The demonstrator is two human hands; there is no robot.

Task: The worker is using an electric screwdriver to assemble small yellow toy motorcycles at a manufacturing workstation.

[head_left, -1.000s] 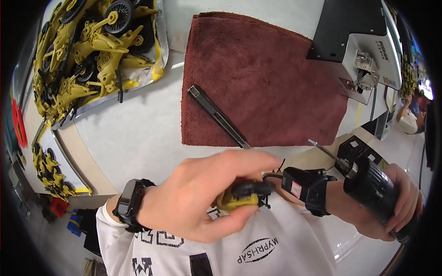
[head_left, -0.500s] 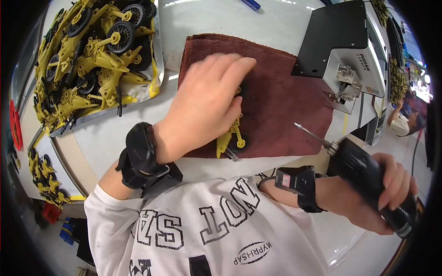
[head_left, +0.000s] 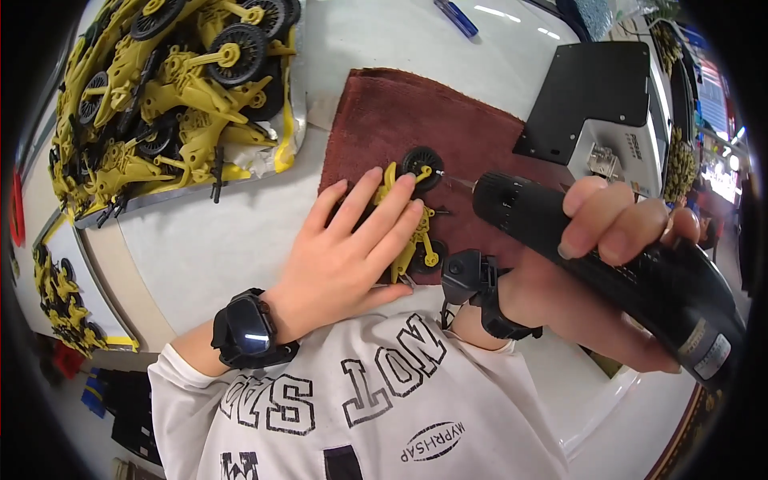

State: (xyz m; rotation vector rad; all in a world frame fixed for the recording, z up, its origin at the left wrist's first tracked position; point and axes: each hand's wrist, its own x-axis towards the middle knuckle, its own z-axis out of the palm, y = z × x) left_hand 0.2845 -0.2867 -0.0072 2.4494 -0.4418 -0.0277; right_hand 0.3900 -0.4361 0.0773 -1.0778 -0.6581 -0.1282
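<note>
A yellow toy motorcycle (head_left: pixel 420 230) with black spoked wheels lies on its side on a dark red cloth (head_left: pixel 480 144). My left hand (head_left: pixel 348 248) rests flat across its body, fingers stretched out and a little apart, covering part of it. A black electric screwdriver (head_left: pixel 524 212) is in my right hand (head_left: pixel 612 224), the fingers wrapped around its barrel. Its thin bit reaches left to the hub of the toy's far wheel (head_left: pixel 422 166); whether the tip touches a screw there is too small to tell.
At the far left, a tray (head_left: pixel 292 136) is heaped with yellow toy motorcycles (head_left: pixel 168 104). A black and white screw feeder (head_left: pixel 588 104) stands at the right. One blue pen (head_left: pixel 458 18) lies at the back. More toy parts (head_left: pixel 60 292) sit on a lower tray.
The screwdriver has swung up and left, bringing its bit to the toy's far wheel. My left hand has moved down and spread over the toy, uncovering that wheel.
</note>
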